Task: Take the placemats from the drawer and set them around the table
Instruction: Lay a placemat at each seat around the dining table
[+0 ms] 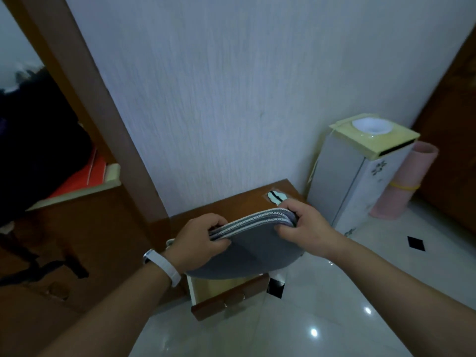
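Head view: placemat stack between left hand and right hand, each grip curled tight around one end.

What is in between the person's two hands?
In the head view, a stack of grey placemats spans the gap; the left hand and right hand each grip one end.

Home: wooden drawer, tiled floor, water dispenser.

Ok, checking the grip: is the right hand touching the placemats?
Touching: the head view shows the right hand gripping the placemats by their stitched edge.
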